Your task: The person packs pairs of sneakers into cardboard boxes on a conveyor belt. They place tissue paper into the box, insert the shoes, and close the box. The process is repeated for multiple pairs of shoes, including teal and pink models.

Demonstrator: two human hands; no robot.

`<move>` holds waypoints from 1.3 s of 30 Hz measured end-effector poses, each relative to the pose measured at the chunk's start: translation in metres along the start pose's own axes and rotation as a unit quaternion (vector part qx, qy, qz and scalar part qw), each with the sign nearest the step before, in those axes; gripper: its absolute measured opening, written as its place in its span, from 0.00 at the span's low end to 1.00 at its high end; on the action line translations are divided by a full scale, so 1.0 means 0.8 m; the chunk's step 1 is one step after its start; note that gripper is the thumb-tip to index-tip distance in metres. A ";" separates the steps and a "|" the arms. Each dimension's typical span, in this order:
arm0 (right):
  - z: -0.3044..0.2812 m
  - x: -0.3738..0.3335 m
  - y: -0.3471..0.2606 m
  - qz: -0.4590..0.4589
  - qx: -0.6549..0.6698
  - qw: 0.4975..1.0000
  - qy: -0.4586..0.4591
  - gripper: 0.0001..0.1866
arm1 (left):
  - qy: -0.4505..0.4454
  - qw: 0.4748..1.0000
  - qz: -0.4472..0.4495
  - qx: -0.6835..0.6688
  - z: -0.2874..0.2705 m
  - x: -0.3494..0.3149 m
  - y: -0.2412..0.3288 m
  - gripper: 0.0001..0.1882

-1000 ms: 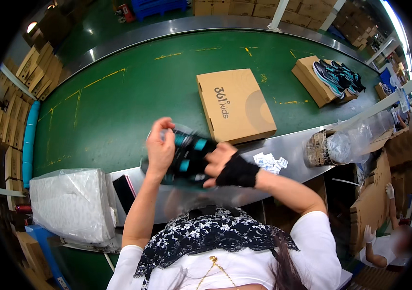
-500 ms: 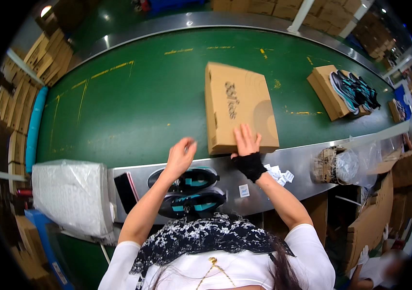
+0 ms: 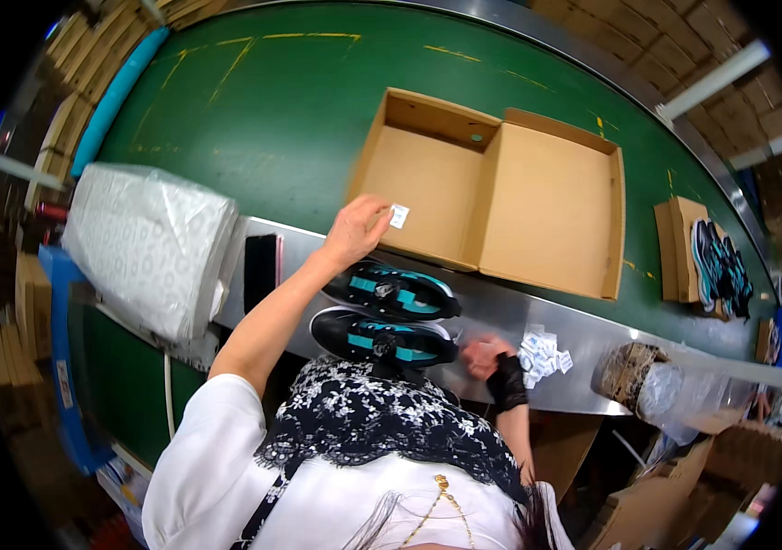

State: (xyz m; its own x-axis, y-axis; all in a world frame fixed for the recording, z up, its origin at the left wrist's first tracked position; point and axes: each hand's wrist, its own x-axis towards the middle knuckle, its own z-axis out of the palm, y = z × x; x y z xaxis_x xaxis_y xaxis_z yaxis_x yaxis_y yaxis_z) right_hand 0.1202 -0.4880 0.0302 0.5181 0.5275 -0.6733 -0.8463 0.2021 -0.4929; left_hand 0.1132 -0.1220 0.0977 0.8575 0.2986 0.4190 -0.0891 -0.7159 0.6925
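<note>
An open cardboard shoebox (image 3: pixel 551 206) lies on the green belt, its lid folded back to the right and its inside bare. Over the box's near left side is my left hand (image 3: pixel 359 229), its thumb and fingers pinched at a small white packet (image 3: pixel 398 215). My right hand (image 3: pixel 484 356), in a black fingerless wrist cover, is low over the metal ledge by the shoe toes. Motion blur hides what its fingers do. Two black and teal shoes (image 3: pixel 382 337) lie side by side on the ledge between my hands. Right of my right hand is a pile of white packets (image 3: pixel 542 356).
A plastic-wrapped stack of patterned paper (image 3: pixel 148 247) stands at the left, beside a dark phone (image 3: pixel 261 270). On the right are a tape-wrapped round container (image 3: pixel 634 376) and another box with shoes (image 3: pixel 721 261). The metal ledge (image 3: pixel 583 321) edges the green belt (image 3: pixel 253 119).
The shoebox, closed before, is now open with its lid to the right. My right hand has left it and come down to the ledge. A white packet is now at my left fingertips.
</note>
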 end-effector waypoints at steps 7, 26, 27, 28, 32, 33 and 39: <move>-0.021 0.020 0.020 -0.052 0.127 0.984 0.117 0.21 | 0.224 0.956 -0.173 0.075 -0.143 -0.068 -0.073 0.08; 0.013 0.008 -0.041 -0.207 -0.297 0.899 0.247 0.15 | 0.348 0.815 -0.283 0.367 -0.408 -0.166 -0.096 0.13; 0.036 0.003 -0.050 -0.272 -0.311 0.882 0.228 0.13 | 0.376 0.821 -0.258 0.343 -0.409 -0.138 -0.063 0.13; 0.065 -0.001 -0.061 -0.337 -0.323 0.859 0.212 0.12 | 0.372 0.847 -0.213 0.313 -0.404 -0.115 -0.040 0.13; 0.199 -0.015 -0.085 -0.301 -0.469 0.829 -0.049 0.30 | 0.293 0.935 -0.199 -0.031 -0.249 -0.023 0.044 0.10; 0.224 -0.006 -0.078 -0.286 -0.485 0.817 -0.128 0.41 | 0.252 0.943 -0.168 -0.137 -0.209 -0.011 0.065 0.07; 0.243 0.030 -0.127 -0.327 -0.298 0.891 -0.099 0.34 | -0.034 0.943 -0.095 -0.318 -0.032 0.058 0.213 0.12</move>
State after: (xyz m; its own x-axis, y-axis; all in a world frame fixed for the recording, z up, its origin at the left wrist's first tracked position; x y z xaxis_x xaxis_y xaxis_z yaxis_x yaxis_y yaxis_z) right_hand 0.1943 -0.3351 0.1712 0.7943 0.6052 -0.0530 -0.1242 0.0764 -0.9893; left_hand 0.1250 -0.2140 0.2504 0.9168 0.3270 0.2292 -0.1991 -0.1233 0.9722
